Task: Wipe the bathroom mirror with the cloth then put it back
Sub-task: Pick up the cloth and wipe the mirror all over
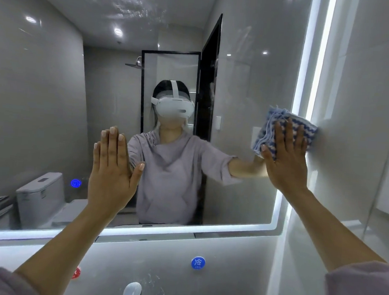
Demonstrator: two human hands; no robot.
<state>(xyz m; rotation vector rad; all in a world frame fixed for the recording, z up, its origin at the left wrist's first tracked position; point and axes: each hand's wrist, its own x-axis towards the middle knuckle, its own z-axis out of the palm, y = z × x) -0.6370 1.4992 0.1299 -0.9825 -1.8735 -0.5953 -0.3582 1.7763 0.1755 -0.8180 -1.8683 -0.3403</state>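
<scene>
Sleeves (362,289) of pale lilac frame the bottom corners, and between them the tap (132,290) pokes up at the lower edge. On the wall (160,258) above it sit a round blue cold label (198,263) and, to the left, a red label (76,272) half hidden by the forearm. Both arms reach forward to the mirror (45,94). Left hand (111,176) is raised flat near the mirror's bottom edge, left of centre, fingers straight and together, thumb angled out, holding nothing. It probably serves as a brace while the other arm stretches sideways, though whether the palm actually touches the glass cannot be told. Right hand (285,161) is spread on the cloth (274,120), fingers straight and slightly apart, pinning the folded blue-and-white pad against the glass at the right edge, about halfway up, just beside the lit strip. An open palm rather than a fist spreads pressure over the whole pad, which suits wiping. Faint streaks show on the glass above the cloth, so the wiping seems to be in progress, and putting the cloth back is not yet done. A small blue button (75,183) glows near the bottom left corner.
</scene>
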